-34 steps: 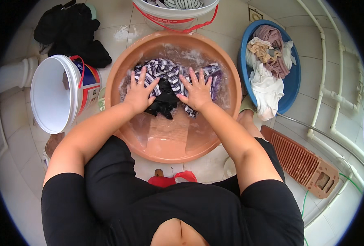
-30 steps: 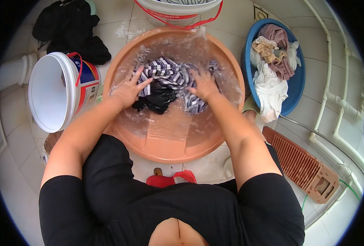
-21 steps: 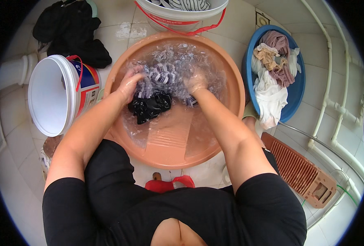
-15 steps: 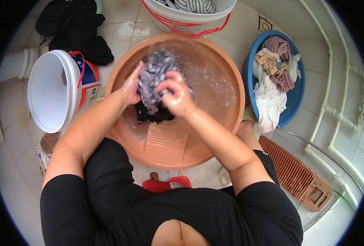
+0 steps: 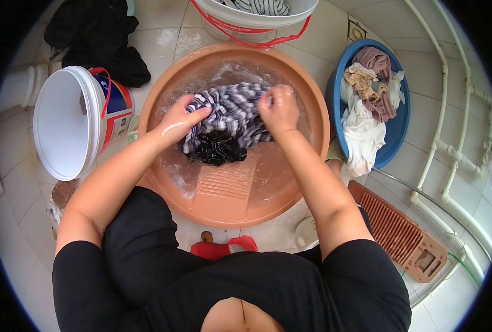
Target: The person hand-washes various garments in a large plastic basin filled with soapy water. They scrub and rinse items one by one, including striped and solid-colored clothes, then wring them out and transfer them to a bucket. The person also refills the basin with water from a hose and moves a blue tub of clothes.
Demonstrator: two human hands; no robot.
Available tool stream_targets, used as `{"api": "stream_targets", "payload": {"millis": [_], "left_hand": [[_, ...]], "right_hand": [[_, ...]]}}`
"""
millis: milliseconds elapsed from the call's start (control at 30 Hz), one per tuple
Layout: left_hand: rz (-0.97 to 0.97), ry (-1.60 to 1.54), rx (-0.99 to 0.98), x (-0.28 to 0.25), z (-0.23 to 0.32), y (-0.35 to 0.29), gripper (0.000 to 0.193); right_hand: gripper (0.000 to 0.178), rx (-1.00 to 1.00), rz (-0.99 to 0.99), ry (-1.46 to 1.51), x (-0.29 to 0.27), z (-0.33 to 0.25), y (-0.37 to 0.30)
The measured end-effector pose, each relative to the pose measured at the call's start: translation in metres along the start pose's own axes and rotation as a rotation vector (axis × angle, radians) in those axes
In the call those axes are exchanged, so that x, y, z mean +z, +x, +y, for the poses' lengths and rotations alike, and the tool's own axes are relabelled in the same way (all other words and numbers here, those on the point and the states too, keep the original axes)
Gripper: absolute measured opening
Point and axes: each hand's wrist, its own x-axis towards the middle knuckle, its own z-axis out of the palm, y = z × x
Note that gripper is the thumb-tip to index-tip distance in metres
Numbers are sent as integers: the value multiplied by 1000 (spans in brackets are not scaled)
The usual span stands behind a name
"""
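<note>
A wet garment with dark and white stripes (image 5: 233,108) is spread between my hands over a round orange-brown basin (image 5: 215,207) of water. My left hand (image 5: 180,119) pinches its left side, thumb on top. At the garment's right end, the curled fingers of my right hand (image 5: 280,109) grip the cloth. A crumpled black cloth (image 5: 217,150) lies under the near edge of the stripes; whether it belongs to the same garment I cannot tell. Toward me, a ridged scrubbing panel (image 5: 225,180) is moulded into the basin.
A white bucket (image 5: 63,124) lies tipped at left, below black clothes (image 5: 99,41). Another white bucket (image 5: 240,25) holds striped cloth beyond the basin. At right stand a blue tub (image 5: 398,127) of laundry and a brown washboard (image 5: 392,229); white pipes (image 5: 437,99) line the wall.
The bunched garment has been opened out sideways. My right hand has moved right and away from me with its end, while my left hand has stayed near the left side.
</note>
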Motion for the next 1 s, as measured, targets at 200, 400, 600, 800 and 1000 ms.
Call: {"api": "stream_targets", "payload": {"millis": [200, 400, 600, 800, 1000], "left_hand": [[-70, 1306, 467, 16, -27, -16, 75], [-432, 1177, 261, -12, -32, 10, 67], [-93, 446, -17, -15, -17, 40, 64], [-344, 568, 37, -10, 11, 35, 42], [143, 147, 198, -11, -31, 46, 49]], "right_hand": [[77, -127, -491, -345, 6, 14, -43], [70, -48, -812, -70, 19, 39, -4], [71, 300, -496, 169, 48, 35, -8], [47, 469, -703, 875, -16, 33, 9], [60, -51, -268, -200, -6, 9, -20]]}}
